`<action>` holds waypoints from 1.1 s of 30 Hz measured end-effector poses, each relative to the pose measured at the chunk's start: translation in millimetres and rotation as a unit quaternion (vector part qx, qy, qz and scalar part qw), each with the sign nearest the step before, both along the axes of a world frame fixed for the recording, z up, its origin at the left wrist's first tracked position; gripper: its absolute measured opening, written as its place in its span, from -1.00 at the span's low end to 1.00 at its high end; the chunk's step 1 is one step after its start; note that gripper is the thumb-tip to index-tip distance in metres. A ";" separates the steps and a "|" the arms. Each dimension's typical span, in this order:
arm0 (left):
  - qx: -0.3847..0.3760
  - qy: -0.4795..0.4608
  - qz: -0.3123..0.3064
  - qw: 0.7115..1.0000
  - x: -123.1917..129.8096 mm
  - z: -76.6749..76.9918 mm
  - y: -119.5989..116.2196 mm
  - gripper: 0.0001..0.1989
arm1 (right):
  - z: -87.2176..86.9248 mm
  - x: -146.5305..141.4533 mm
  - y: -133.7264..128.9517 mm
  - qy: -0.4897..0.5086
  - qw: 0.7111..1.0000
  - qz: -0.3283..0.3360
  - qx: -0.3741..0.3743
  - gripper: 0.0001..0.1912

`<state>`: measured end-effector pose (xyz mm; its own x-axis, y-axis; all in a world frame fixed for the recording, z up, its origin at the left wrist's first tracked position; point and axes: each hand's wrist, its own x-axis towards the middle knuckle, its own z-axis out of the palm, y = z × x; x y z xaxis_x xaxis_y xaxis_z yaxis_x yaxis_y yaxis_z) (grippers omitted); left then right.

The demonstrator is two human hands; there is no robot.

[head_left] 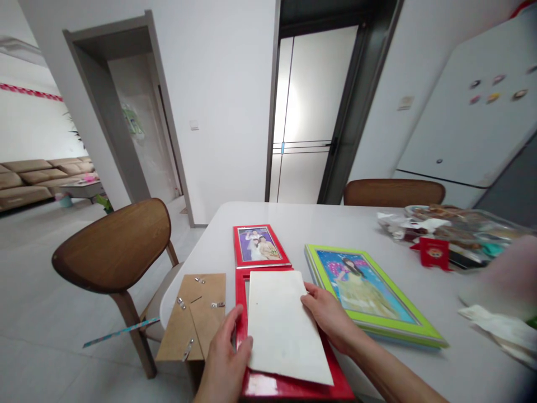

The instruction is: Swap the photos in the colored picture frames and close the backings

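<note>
A plain white sheet of card lies slightly askew over the opening of a red picture frame at the table's near edge. My left hand grips the frame's left side, its thumb at the sheet's edge. My right hand holds the sheet's right edge between thumb and fingers. To the left is a brown backing board with metal clips and a folded-in stand, partly past the table edge. Beyond the frame lies a smaller red-framed photo. On the right rests a lime-green framed photo, seemingly stacked on another frame.
The white table carries a clutter of plastic bags, a red packet and crumpled tissue on its right. A wooden chair stands at the left, with another chair behind the table.
</note>
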<state>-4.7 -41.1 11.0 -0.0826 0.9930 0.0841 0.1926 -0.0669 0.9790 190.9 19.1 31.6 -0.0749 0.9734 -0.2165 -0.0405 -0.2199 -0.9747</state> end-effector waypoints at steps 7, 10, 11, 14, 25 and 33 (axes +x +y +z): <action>0.053 0.238 -0.091 0.965 -1.0 -10.5 -7.6 -0.46 | -9.7 -2.9 11.9 -0.118 0.992 0.005 0.049 -0.53; 0.060 0.288 -0.107 0.950 -0.5 -11.9 -5.7 -0.43 | -9.4 -1.8 14.9 -0.158 0.985 0.015 0.062 -0.53; 0.060 0.305 -0.112 0.944 -0.1 -11.7 -5.3 -0.43 | -9.2 -1.2 15.4 -0.170 0.983 0.026 0.065 -0.53; 0.062 0.348 -0.129 0.927 1.5 -9.7 -5.4 -0.42 | -8.9 0.3 16.9 -0.213 0.973 0.053 0.077 -0.56; 0.102 0.393 -0.130 0.905 3.2 -17.4 -3.4 -0.48 | -6.3 -4.7 14.7 -0.567 0.803 0.049 0.174 -0.70; 0.124 0.452 -0.120 0.875 -60.8 -9.6 -9.6 -0.28 | -6.2 -14.2 2.3 -0.586 0.784 0.042 0.199 -0.56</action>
<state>-65.5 -50.7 1.3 0.3381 0.9144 0.2227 0.8321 -0.4010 0.3831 176.7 21.4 25.4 -0.1193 0.9837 0.1348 0.9329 0.1575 -0.3238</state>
